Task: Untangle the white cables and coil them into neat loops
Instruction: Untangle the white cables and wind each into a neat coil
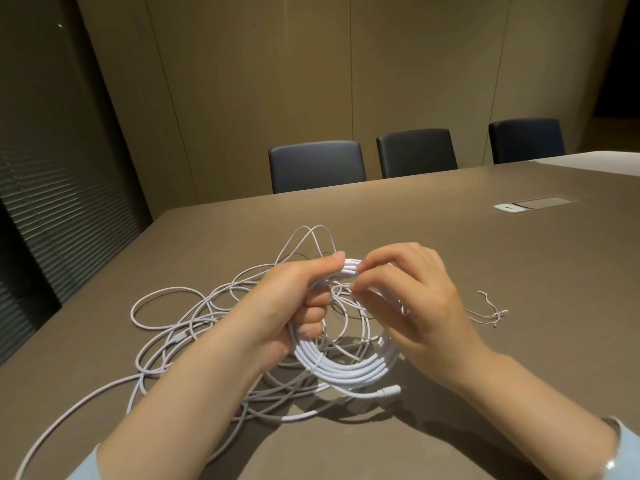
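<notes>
A coil of white cable point(346, 367) hangs upright just above the brown table. My left hand point(294, 299) grips the coil's top left, thumb along its upper strands. My right hand point(412, 299) pinches a thin white wire tie point(343, 292) at the coil's top, fingers curled over the loops. A connector end point(388, 390) of the cable pokes out below the coil. Behind and left of my left hand, loose white cables point(180, 327) lie tangled on the table, one strand running off toward the lower left.
A few thin wire ties point(491, 315) lie on the table point(485, 258) to the right of my right hand. A socket panel point(533, 205) is set into the tabletop at the far right. Three dark chairs point(317, 166) stand along the far edge.
</notes>
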Action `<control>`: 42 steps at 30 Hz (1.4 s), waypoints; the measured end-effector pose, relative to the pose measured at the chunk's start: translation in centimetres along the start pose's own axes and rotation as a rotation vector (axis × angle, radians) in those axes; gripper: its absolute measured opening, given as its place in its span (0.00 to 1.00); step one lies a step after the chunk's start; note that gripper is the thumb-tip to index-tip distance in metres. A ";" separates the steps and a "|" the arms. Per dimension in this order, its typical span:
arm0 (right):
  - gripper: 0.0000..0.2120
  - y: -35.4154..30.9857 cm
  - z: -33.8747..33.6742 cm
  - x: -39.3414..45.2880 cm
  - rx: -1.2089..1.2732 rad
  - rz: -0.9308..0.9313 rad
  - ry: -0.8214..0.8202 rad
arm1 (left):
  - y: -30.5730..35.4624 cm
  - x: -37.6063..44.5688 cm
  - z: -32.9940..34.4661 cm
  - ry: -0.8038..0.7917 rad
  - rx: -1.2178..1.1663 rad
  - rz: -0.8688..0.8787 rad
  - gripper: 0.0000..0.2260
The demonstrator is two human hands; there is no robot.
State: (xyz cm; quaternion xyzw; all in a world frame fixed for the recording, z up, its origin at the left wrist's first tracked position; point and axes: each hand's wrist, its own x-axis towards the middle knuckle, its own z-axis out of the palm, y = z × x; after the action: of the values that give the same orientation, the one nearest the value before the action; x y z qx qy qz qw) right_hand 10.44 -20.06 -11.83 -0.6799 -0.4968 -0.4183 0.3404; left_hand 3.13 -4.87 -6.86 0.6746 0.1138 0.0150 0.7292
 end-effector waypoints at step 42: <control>0.02 -1.0 -0.8 0.7 0.507 0.442 0.123 | -1.4 0.3 1.0 -0.022 -0.026 0.206 0.03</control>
State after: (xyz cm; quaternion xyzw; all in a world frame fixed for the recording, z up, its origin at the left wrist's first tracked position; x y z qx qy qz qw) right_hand 9.45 -20.21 -10.83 -0.6383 -0.4041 -0.2378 0.6105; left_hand 3.44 -5.89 -8.25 0.6734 0.0356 0.0837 0.7337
